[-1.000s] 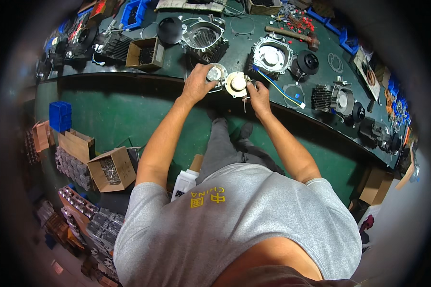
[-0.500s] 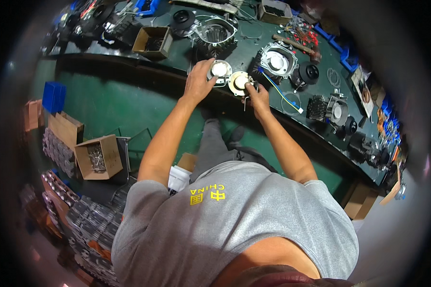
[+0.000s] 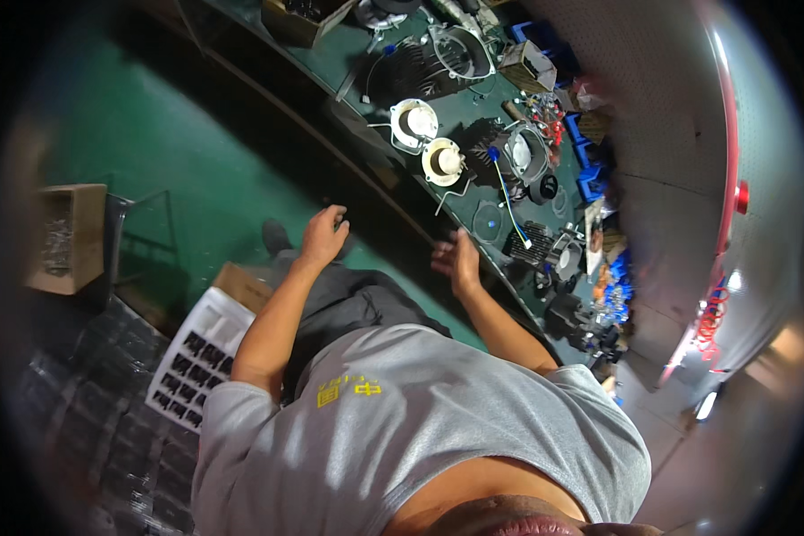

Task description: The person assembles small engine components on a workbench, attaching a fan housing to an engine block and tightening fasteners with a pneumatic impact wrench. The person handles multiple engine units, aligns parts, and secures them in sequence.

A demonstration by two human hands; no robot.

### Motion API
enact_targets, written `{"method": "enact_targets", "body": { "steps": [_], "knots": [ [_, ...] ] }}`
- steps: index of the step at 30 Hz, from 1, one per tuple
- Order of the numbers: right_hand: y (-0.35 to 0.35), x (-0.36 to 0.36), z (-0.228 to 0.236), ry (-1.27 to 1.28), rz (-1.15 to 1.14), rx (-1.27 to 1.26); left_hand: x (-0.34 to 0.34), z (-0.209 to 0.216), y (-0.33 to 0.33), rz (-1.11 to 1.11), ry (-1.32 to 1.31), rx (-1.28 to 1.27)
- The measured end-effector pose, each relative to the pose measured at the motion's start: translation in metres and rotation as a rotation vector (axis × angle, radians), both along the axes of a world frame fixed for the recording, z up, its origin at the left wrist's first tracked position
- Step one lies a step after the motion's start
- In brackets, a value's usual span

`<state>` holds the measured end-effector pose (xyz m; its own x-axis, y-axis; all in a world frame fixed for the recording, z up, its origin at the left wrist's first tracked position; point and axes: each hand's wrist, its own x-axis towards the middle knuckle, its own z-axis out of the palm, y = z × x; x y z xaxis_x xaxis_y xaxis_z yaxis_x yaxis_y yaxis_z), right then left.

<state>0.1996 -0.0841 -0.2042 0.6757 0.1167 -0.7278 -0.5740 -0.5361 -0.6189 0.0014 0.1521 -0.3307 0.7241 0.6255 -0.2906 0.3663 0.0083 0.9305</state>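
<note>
Two round cream-coloured flanged parts with raised centres, an upper one (image 3: 417,122) and a lower one (image 3: 445,162), lie side by side at the bench's near edge. Each has a thin wire or rod by it. My left hand (image 3: 324,235) hangs above the floor, away from the bench, empty with its fingers loosely bent and apart. Beside the bench edge, below the lower flanged part, is my right hand (image 3: 457,261), also empty. Its fingers are spread and slightly blurred.
On the green bench (image 3: 330,55) stand finned metal housings, one with a blue-yellow cable (image 3: 509,198). Blue bins (image 3: 590,183) line its back. A white tray of black parts (image 3: 192,371) sits at lower left, near an open cardboard box (image 3: 80,237) of small metal pieces.
Both hands have let go of the round flanged parts and drawn back toward my body. The view has turned, so the bench slants more steeply and the white tray shows.
</note>
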Motion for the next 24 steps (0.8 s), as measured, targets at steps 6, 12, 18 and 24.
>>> {"method": "enact_targets", "body": {
  "steps": [6, 12, 18, 24],
  "knots": [
    [-0.088, -0.018, -0.059, -0.005, 0.696, -0.633, -0.014, -0.093, -0.056, 0.061, 0.057, -0.203],
    [-0.111, -0.014, -0.117, -0.048, 1.009, -0.804, -0.022, -0.151, -0.098, 0.253, 0.021, -0.422],
    [-0.098, -0.023, -0.142, 0.037, 0.92, -0.921, -0.029, -0.206, -0.154, 0.46, -0.054, -0.632],
    [-0.099, -0.02, -0.166, 0.009, 1.0, -0.914, -0.038, -0.195, -0.125, 0.61, -0.194, -0.777]
  ]
}}
